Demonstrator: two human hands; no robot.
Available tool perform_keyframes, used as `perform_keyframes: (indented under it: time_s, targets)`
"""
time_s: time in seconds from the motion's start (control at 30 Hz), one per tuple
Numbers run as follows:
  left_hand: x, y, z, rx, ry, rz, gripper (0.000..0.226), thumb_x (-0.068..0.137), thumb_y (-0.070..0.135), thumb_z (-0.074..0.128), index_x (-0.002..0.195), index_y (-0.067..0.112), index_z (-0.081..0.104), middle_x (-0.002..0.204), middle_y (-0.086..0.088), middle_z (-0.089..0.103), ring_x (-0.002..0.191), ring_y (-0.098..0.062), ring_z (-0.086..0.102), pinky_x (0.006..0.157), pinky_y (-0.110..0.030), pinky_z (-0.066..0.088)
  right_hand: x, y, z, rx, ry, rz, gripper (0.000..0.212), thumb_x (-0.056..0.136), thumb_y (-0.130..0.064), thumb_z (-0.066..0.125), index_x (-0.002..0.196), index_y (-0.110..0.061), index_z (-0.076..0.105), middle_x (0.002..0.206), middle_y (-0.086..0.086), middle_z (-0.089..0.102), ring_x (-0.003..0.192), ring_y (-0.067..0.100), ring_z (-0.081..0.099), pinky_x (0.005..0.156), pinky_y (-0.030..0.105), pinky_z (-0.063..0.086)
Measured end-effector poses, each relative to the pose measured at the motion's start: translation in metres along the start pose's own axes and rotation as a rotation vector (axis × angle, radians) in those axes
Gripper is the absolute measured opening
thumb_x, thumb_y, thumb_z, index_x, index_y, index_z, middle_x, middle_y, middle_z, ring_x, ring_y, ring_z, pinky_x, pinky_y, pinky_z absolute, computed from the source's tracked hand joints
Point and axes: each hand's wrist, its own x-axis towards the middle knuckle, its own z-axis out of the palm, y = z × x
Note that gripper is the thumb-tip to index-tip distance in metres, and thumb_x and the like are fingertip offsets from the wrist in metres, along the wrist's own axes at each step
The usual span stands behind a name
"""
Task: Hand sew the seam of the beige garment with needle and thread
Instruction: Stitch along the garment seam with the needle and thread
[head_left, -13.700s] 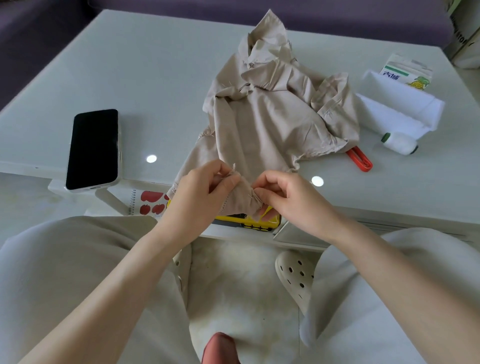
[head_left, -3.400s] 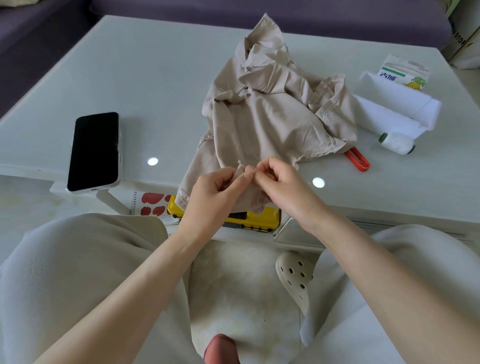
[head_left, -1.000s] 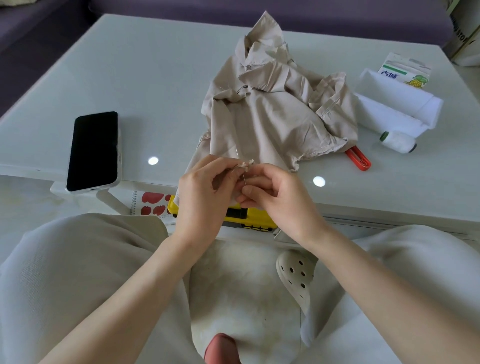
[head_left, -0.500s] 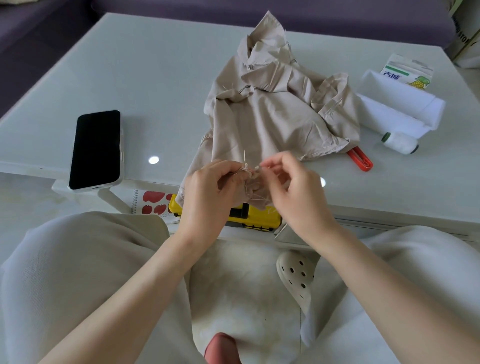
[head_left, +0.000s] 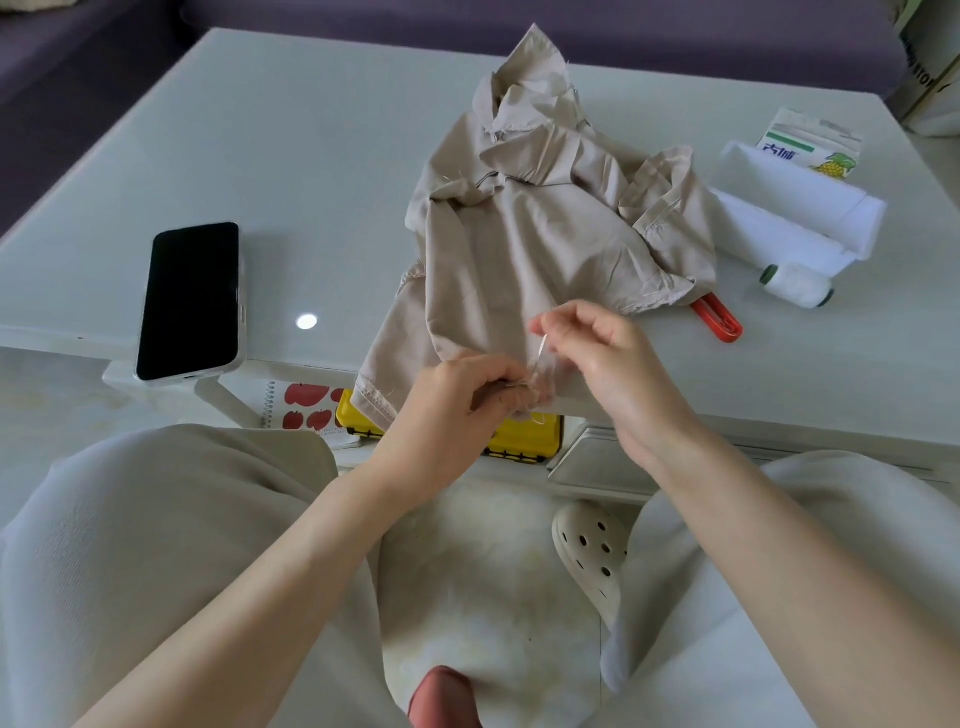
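Because the seam being worked sits at the near corner of the beige garment (head_left: 524, 244), that corner hangs off the front edge of the table (head_left: 311, 156). The rest of the garment lies crumpled on the tabletop, probably to carry its weight. The left hand (head_left: 452, 410), fingers curled, bunches this corner and grips it firmly, seemingly to give the stitch a taut place to land. Just above and right of that bunch, the right hand (head_left: 618, 374) pinches the needle (head_left: 541, 349) between thumb and forefinger, with its other fingers loosely spread. The needle stands nearly upright with its lower end at the fabric. The thread itself is too fine to trace. The step in hand looks like drawing a stitch through. Right of the garment lies a white spool (head_left: 795, 285), and a red handle (head_left: 719, 325) pokes from under its right edge, both within easy reach. A phone (head_left: 192, 301) lies well left of the garment, out of the work's way.
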Motion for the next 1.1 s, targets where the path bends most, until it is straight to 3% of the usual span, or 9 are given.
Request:
perform_keyframes:
  time_s: [0.07, 0.13, 0.23, 0.33, 0.43, 0.53, 0.67, 0.83, 1.1]
  targets:
    - [-0.001, 0.0, 0.002, 0.03, -0.063, 0.045, 0.01, 0.089, 0.009, 0.062, 0.089, 0.009, 0.072, 0.083, 0.007, 0.069, 0.084, -0.002, 0.061, 0.076, -0.016, 0.047, 0.006, 0.0, -0.006, 0.104, 0.088, -0.017, 0.023, 0.099, -0.013, 0.046, 0.082, -0.017, 0.06, 0.08, -0.008, 0.064, 0.07, 0.0, 0.056, 0.074, 0.016, 0.045]
    - [-0.001, 0.001, 0.002, 0.031, -0.096, 0.072, 0.011, 0.089, 0.006, 0.062, 0.088, 0.006, 0.073, 0.082, 0.011, 0.067, 0.084, 0.008, 0.058, 0.075, -0.005, 0.04, 0.009, -0.003, -0.011, 0.338, 0.092, 0.02, 0.023, 0.102, -0.013, 0.038, 0.086, -0.012, 0.055, 0.088, -0.001, 0.069, 0.084, 0.011, 0.065, 0.083, 0.026, 0.052]
    - [-0.001, -0.001, 0.003, 0.051, -0.092, 0.08, 0.01, 0.089, 0.008, 0.062, 0.089, 0.007, 0.072, 0.081, 0.012, 0.066, 0.083, 0.007, 0.057, 0.074, -0.005, 0.039, 0.006, -0.007, -0.006, 0.576, -0.01, 0.082, 0.023, 0.103, -0.013, 0.032, 0.089, -0.008, 0.049, 0.067, -0.001, 0.066, 0.066, 0.014, 0.066, 0.068, 0.028, 0.057]
    - [0.0, -0.003, 0.001, 0.078, -0.088, 0.072, 0.009, 0.09, 0.012, 0.061, 0.089, 0.012, 0.07, 0.077, 0.012, 0.062, 0.079, -0.001, 0.055, 0.07, -0.008, 0.039, 0.002, -0.007, -0.005, 0.415, -0.061, 0.074, 0.022, 0.103, -0.015, 0.034, 0.089, -0.01, 0.049, 0.053, -0.008, 0.046, 0.043, 0.006, 0.038, 0.043, 0.017, 0.039]
    - [0.0, -0.008, 0.002, 0.084, -0.119, 0.07, 0.009, 0.09, 0.011, 0.062, 0.086, 0.013, 0.07, 0.08, 0.005, 0.066, 0.082, -0.01, 0.057, 0.075, -0.019, 0.045, 0.004, -0.003, -0.01, 0.226, -0.096, 0.056, 0.022, 0.103, -0.017, 0.035, 0.088, -0.012, 0.051, 0.052, -0.01, 0.038, 0.043, 0.004, 0.024, 0.038, 0.014, 0.023]
    - [0.0, -0.014, 0.003, 0.146, -0.152, 0.092, 0.008, 0.088, 0.011, 0.063, 0.087, 0.015, 0.071, 0.083, 0.011, 0.065, 0.087, -0.01, 0.056, 0.083, -0.024, 0.044, 0.004, 0.003, -0.013, 0.069, -0.1, 0.061, 0.023, 0.102, -0.018, 0.038, 0.086, -0.013, 0.053, 0.054, -0.007, 0.034, 0.042, 0.002, 0.025, 0.039, 0.012, 0.023]
    - [0.001, -0.018, 0.003, 0.211, -0.151, 0.151, 0.007, 0.088, 0.014, 0.064, 0.087, 0.014, 0.07, 0.081, 0.019, 0.061, 0.086, -0.007, 0.054, 0.085, -0.019, 0.04, -0.004, 0.02, -0.017, -0.382, -0.135, -0.062, 0.015, 0.094, -0.023, 0.055, 0.084, -0.012, 0.058, 0.056, -0.005, 0.047, 0.048, 0.002, 0.037, 0.052, 0.014, 0.033]
    - [0.0, -0.021, 0.004, 0.158, -0.145, 0.16, 0.005, 0.087, 0.008, 0.064, 0.085, 0.009, 0.069, 0.091, -0.001, 0.066, 0.083, -0.013, 0.058, 0.08, -0.028, 0.045, -0.018, 0.036, -0.03, -0.467, -0.222, -0.141, 0.014, 0.084, -0.019, 0.071, 0.084, -0.023, 0.058, 0.049, -0.012, 0.032, 0.049, 0.005, 0.029, 0.052, 0.015, 0.028]
    - [-0.005, -0.024, 0.002, 0.179, -0.145, 0.178, 0.006, 0.087, 0.008, 0.065, 0.087, 0.009, 0.071, 0.106, -0.001, 0.065, 0.096, -0.012, 0.061, 0.084, -0.015, 0.044, -0.03, 0.054, -0.05, -0.727, -0.169, -0.281, 0.009, 0.082, -0.021, 0.073, 0.076, -0.018, 0.067, 0.061, -0.01, 0.035, 0.06, 0.008, 0.04, 0.061, 0.021, 0.034]
